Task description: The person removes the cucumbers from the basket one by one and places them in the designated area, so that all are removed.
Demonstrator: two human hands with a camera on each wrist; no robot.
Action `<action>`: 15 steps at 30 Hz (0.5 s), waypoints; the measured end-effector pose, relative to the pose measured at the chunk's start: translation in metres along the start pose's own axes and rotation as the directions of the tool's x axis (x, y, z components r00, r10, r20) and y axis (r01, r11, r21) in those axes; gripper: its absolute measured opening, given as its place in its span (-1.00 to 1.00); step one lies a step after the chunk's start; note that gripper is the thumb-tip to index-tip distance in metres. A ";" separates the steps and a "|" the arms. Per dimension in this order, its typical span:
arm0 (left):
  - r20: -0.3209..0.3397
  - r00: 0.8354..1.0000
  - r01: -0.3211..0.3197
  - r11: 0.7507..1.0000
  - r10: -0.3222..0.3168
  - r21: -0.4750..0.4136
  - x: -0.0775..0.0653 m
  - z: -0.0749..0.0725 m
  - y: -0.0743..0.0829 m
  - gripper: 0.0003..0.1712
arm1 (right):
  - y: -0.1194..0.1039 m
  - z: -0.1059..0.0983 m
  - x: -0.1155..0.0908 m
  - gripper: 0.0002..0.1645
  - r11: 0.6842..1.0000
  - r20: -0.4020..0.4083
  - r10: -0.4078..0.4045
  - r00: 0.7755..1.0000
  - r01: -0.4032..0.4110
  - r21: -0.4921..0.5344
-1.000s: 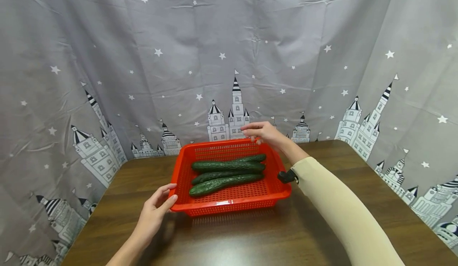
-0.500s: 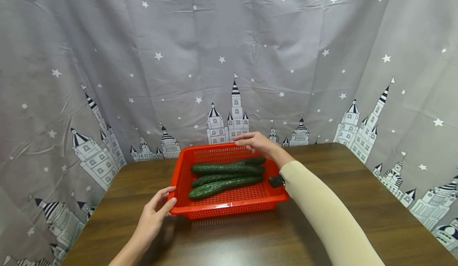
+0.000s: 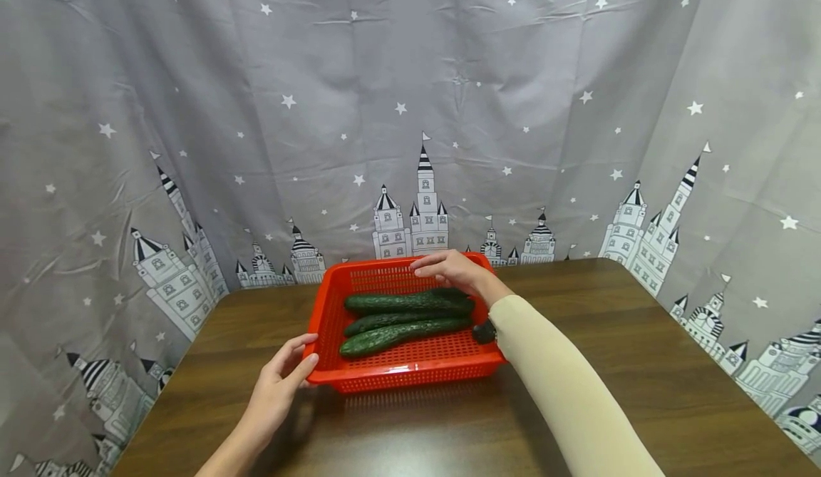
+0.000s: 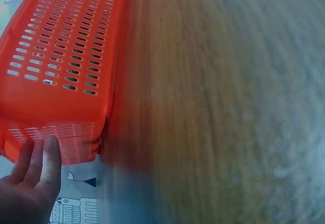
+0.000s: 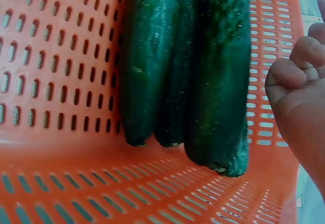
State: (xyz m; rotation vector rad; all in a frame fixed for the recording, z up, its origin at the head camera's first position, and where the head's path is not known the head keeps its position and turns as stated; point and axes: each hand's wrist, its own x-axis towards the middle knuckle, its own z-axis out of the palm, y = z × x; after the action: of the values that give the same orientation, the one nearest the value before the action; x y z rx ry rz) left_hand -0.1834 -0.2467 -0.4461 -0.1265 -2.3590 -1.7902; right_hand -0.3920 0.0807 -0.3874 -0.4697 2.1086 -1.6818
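Several dark green cucumbers lie side by side in a red plastic basket on the table, also in the right wrist view, where cucumber ends point at the perforated wall. My left hand holds the basket's near left corner, thumb at the front and fingers on the side. In the left wrist view its fingers touch the outer wall. Over the basket's far right part hovers my right hand, above the cucumbers, holding nothing. Its fingers bend loosely, and it hides part of the rear cucumber.
The basket stands on a brown wooden table. Behind it and at both sides hangs a grey curtain printed with stars and castles. A dark wrist-worn device sits beneath the right sleeve's cuff.
My right hand has moved left and down, from above the basket's right rim to over the cucumbers. My left hand has stayed at the corner, and the basket has hardly moved.
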 end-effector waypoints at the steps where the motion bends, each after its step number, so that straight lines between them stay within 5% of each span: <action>1: 0.000 1.000 0.000 1.000 0.000 0.000 0.000 0.000 0.000 -0.54 | 0.001 0.001 0.000 -0.49 1.000 0.003 0.000 1.000 0.000 -0.014; 9: 0.011 1.000 0.005 1.000 -0.005 0.002 0.001 0.000 -0.001 -0.54 | 0.008 0.004 0.000 -0.46 0.996 0.016 0.030 0.999 -0.029 -0.080; 15: 0.012 1.000 0.016 1.000 -0.016 0.012 0.001 0.000 -0.002 -0.54 | 0.011 0.008 0.002 -0.60 0.992 -0.002 0.047 0.999 -0.047 -0.119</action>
State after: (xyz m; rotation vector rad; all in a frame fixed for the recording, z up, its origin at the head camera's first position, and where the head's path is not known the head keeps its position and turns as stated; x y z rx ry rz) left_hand -0.1849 -0.2475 -0.4473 -0.1173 -2.3850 -1.7875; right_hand -0.3899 0.0750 -0.3999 -0.4529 2.2107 -1.5355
